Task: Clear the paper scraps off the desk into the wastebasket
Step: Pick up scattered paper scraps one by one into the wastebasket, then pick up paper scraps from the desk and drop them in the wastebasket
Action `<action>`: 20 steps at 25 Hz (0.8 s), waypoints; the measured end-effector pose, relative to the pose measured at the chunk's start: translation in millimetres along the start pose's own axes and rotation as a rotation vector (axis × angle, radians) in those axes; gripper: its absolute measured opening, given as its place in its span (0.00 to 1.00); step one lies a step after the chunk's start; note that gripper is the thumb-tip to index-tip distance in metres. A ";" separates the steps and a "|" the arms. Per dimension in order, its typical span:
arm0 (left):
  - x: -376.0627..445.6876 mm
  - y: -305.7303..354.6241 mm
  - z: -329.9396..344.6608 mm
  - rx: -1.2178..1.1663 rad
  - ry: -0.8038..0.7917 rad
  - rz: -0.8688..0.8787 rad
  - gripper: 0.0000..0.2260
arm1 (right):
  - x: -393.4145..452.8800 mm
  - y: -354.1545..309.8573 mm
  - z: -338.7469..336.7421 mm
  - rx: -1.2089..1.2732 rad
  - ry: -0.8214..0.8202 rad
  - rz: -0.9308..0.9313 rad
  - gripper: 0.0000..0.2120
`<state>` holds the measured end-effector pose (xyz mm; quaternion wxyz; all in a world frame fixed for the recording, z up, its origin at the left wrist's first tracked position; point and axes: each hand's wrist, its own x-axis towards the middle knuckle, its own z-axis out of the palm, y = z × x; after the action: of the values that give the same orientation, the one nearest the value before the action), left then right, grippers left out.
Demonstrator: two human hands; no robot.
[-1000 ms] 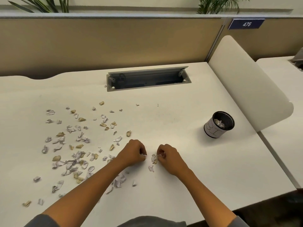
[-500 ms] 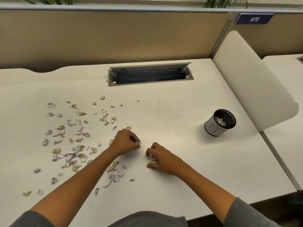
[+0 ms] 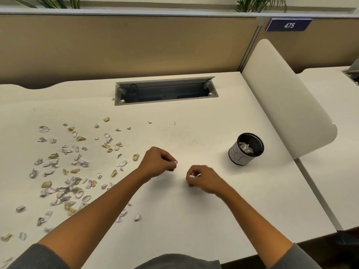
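Note:
Several white and tan paper scraps (image 3: 64, 171) lie scattered over the left half of the cream desk (image 3: 194, 220). My left hand (image 3: 158, 162) is closed at the desk's middle, with white scraps showing at its fingertips. My right hand (image 3: 202, 179) is a little to the right and nearer me, also closed on white scraps that poke out between the fingers. The small black mesh wastebasket (image 3: 246, 149), wrapped in a white label, stands upright to the right of both hands with paper inside.
An open grey cable tray (image 3: 165, 92) is sunk into the desk at the back. A curved cream divider panel (image 3: 287, 105) rises along the desk's right edge, just behind the wastebasket. A tan partition wall closes off the back.
Both hands have lifted from the desk with scraps pinched in them and shifted right, toward the wastebasket. The scraps that lay under the right hand are gone from the desk.

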<state>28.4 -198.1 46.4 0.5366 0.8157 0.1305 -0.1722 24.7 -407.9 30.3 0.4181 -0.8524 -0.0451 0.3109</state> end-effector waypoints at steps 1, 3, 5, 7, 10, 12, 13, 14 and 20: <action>2.6 7.1 7.0 -0.027 -0.013 0.000 0.03 | -0.9 -0.1 -18.4 0.065 0.050 0.023 0.04; 8.4 23.3 23.3 -0.075 -0.045 0.000 0.02 | -3.3 -0.5 -59.8 0.175 0.165 0.045 0.05; 14.1 40.5 38.6 -0.103 -0.085 0.004 0.01 | -6.7 -0.2 -102.5 0.225 0.289 0.068 0.06; 21.2 59.4 52.7 -0.099 -0.138 0.023 0.01 | -9.4 1.7 -141.1 0.148 0.397 0.128 0.05; 34.6 95.5 72.8 -0.064 -0.187 0.065 0.01 | -6.2 7.3 -177.8 -0.007 0.521 0.230 0.03; 43.5 123.2 88.7 -0.031 -0.189 0.099 0.02 | -1.1 9.9 -187.0 -0.049 0.552 0.255 0.02; 47.8 136.0 97.3 -0.011 -0.184 0.112 0.02 | 1.4 11.1 -188.8 -0.032 0.545 0.254 0.02; 51.7 147.4 105.8 0.009 -0.176 0.122 0.02 | 3.4 12.3 -189.5 0.010 0.531 0.247 0.02; 66.6 180.7 144.2 0.098 -0.176 0.166 0.05 | 4.3 19.8 -194.8 0.084 0.519 0.235 0.12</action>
<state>140.4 -399.5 115.9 0.5180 0.8306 0.0063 -0.2043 135.1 -552.6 102.6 0.4118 -0.8847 0.1752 0.1302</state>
